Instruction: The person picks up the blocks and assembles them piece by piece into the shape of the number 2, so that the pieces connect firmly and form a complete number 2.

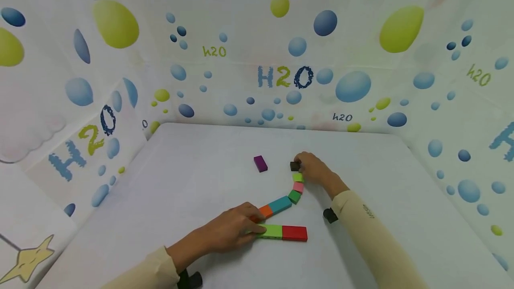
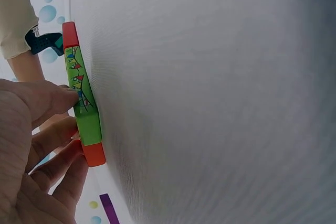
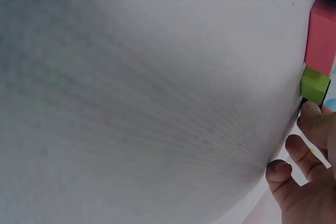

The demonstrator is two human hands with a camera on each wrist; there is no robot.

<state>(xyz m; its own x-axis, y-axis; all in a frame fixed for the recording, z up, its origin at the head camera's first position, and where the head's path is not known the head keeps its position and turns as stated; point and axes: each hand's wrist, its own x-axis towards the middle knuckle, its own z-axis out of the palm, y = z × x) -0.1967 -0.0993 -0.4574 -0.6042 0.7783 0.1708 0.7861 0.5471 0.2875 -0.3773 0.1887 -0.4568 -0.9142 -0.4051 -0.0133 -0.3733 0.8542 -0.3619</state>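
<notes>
My left hand [image 1: 234, 227] grips a light green block [image 1: 271, 231] printed with small flags, the thumb on its near side. A red block [image 1: 295, 233] continues that row to the right. Just behind, an orange block [image 1: 265, 211] and a blue-teal block [image 1: 280, 205] form a slanting row, the orange one partly hidden by my left fingers. From there a dark green block [image 1: 294, 197], a pink block [image 1: 298, 187] and a yellow-green block [image 1: 298, 177] curve away. At the far end my right hand [image 1: 315, 168] pinches a black block [image 1: 295, 166], mostly hidden in the right wrist view.
A purple block [image 1: 260, 163] lies alone left of the curve's far end. The white table [image 1: 192, 159] meets a patterned sheet [image 1: 241, 48] at the back and sides. Dark wrist cameras [image 1: 330, 215] sit on both wrists.
</notes>
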